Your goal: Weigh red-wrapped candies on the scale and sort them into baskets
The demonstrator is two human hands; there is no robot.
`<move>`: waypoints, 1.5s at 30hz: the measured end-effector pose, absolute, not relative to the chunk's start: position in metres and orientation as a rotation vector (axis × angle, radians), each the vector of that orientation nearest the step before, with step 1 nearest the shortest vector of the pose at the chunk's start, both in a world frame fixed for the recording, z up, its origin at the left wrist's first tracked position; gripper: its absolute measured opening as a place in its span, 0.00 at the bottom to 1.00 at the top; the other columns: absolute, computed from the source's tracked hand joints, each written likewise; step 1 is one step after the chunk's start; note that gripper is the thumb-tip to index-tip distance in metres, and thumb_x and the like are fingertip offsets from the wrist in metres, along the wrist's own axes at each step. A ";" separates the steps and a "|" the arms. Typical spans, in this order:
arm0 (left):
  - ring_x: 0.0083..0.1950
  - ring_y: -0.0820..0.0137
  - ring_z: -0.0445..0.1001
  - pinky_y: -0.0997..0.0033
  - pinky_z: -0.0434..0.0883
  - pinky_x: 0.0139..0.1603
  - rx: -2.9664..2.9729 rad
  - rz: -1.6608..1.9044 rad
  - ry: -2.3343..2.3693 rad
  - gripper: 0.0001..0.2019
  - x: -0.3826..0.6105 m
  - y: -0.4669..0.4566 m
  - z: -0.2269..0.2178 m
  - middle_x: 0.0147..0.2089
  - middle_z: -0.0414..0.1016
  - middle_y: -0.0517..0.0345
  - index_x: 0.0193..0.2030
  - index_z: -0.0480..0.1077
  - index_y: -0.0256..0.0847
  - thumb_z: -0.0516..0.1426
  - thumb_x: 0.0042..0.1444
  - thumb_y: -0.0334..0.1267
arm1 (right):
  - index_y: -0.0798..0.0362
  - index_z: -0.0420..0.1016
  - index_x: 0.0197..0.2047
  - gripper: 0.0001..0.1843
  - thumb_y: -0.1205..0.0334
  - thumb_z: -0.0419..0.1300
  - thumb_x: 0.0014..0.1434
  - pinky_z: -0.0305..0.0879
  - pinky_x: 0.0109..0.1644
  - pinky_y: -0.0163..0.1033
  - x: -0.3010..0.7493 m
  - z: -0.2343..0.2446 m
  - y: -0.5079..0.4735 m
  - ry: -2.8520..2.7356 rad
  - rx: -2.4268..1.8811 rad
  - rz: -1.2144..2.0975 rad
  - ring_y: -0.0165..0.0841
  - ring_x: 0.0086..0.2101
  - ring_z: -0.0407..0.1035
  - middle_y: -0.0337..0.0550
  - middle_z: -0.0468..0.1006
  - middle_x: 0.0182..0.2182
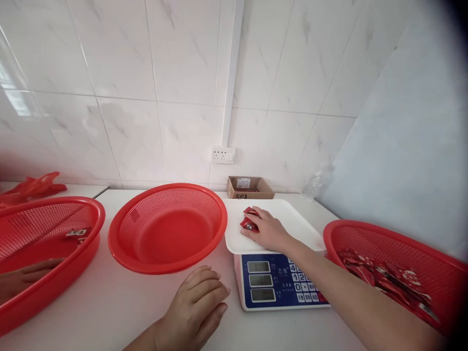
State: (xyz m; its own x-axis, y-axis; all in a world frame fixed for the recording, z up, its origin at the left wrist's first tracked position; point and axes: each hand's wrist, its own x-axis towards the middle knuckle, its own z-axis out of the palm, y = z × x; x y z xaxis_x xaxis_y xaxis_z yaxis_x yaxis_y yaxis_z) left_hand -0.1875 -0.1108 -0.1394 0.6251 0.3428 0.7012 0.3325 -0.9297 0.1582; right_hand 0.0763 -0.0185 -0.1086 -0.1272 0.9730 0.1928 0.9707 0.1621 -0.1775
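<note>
My right hand (266,229) reaches onto the white tray (292,219) of the electronic scale (278,285) and is closed on a few small red packets (250,220). My left hand (195,307) rests palm down on the white table just in front of the empty middle red basket (167,226), fingers loosely curled and apart, holding nothing. The scale's blue panel with displays and keypad faces me.
A red basket (395,273) at the right holds several red packets. Another red basket (47,243) at the left holds one packet, and another person's hand (25,278) lies inside it. A small cardboard box (250,187), a wall socket (223,155) and red plastic bags (32,187) lie behind.
</note>
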 end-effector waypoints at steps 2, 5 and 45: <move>0.44 0.67 0.72 0.62 0.69 0.52 2.758 1.252 0.563 0.12 -0.188 -0.111 -0.139 0.38 0.75 0.52 0.47 0.64 0.39 0.51 0.56 0.28 | 0.47 0.70 0.51 0.26 0.42 0.50 0.56 0.58 0.53 0.47 0.076 -0.108 -0.018 -2.201 -1.795 -0.073 0.43 0.53 0.60 0.47 0.61 0.56; 0.41 0.68 0.72 0.64 0.70 0.49 2.694 1.277 0.554 0.11 -0.187 -0.110 -0.138 0.36 0.75 0.53 0.46 0.65 0.39 0.51 0.56 0.28 | 0.48 0.72 0.44 0.19 0.46 0.51 0.56 0.63 0.44 0.41 0.076 -0.105 -0.019 -2.137 -1.792 -0.091 0.36 0.42 0.67 0.45 0.65 0.48; 0.40 0.66 0.76 0.78 0.72 0.22 2.168 1.078 1.068 0.21 -0.187 -0.088 -0.173 0.40 0.76 0.56 0.57 0.56 0.50 0.51 0.56 0.45 | 0.56 0.70 0.48 0.16 0.59 0.53 0.58 0.65 0.47 0.42 0.186 -0.033 -0.061 -1.791 -1.880 0.238 0.34 0.40 0.72 0.46 0.77 0.41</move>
